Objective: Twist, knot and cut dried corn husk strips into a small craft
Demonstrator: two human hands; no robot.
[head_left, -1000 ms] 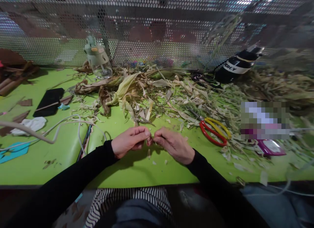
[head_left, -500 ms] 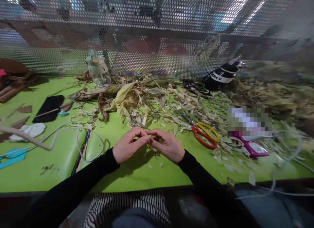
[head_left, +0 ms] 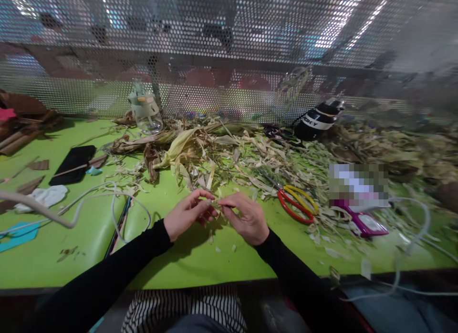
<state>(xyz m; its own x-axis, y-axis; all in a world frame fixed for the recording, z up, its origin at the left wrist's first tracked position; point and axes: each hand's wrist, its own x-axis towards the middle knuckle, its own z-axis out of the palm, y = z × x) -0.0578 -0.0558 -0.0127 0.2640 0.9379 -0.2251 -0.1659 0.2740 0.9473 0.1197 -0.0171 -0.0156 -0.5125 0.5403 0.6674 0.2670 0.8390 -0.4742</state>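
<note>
My left hand point(head_left: 190, 213) and my right hand point(head_left: 247, 215) meet low over the green table, fingertips pinched almost together. Between them shows a small pale bit that looks like a strip of corn husk point(head_left: 216, 205); most of it is hidden by the fingers. Just beyond the hands lie a yellowish corn husk point(head_left: 181, 147) and many cut husk scraps point(head_left: 246, 168). To the right of my right hand rests a pair of scissors point(head_left: 296, 204) with one red and one yellow handle, slightly apart.
A clear bottle point(head_left: 146, 114) and a tilted black bottle point(head_left: 317, 122) stand at the back, before a perforated metal screen point(head_left: 214, 80). Left are a black phone point(head_left: 73, 165), a white cable point(head_left: 80, 204) and crumpled tissue point(head_left: 46, 195). A magenta device point(head_left: 368, 223) lies right.
My right hand has turned, its fingers now pinching more tightly, and the fingertips have parted slightly, showing the small pale piece. The whole view has shifted a little downward.
</note>
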